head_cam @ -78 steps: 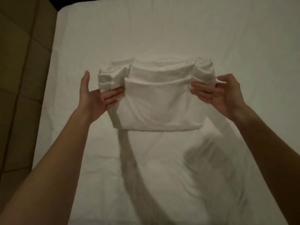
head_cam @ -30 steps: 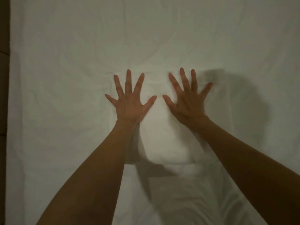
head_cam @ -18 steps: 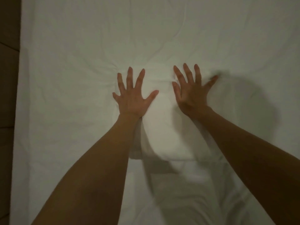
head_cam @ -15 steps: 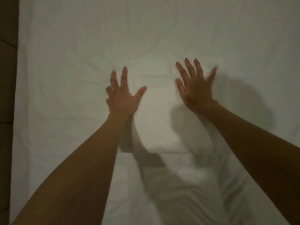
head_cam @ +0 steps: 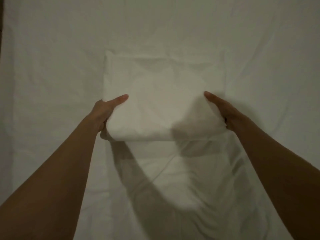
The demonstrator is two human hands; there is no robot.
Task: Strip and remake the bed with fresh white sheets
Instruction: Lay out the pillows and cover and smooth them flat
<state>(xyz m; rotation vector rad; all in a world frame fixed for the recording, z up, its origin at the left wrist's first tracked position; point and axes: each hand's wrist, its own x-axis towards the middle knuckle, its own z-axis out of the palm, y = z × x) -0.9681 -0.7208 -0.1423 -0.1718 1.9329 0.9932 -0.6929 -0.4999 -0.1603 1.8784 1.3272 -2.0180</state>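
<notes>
Fingers tucked out of sight under the near corners of the folded white sheet (head_cam: pixel 162 104), thumbs lying flat on top, so clamped on the bundle from both sides; left hand (head_cam: pixel 105 111) at the near left corner, right hand (head_cam: pixel 223 110) at the near right, near edge raised off the bed while the far edge rests on the spread bottom sheet (head_cam: pixel 52 66). Gripped wide and level, probably to keep the folds squared for lifting or opening out down the middle. No label, tag or writing readable anywhere; dim light, plain white cloth only
</notes>
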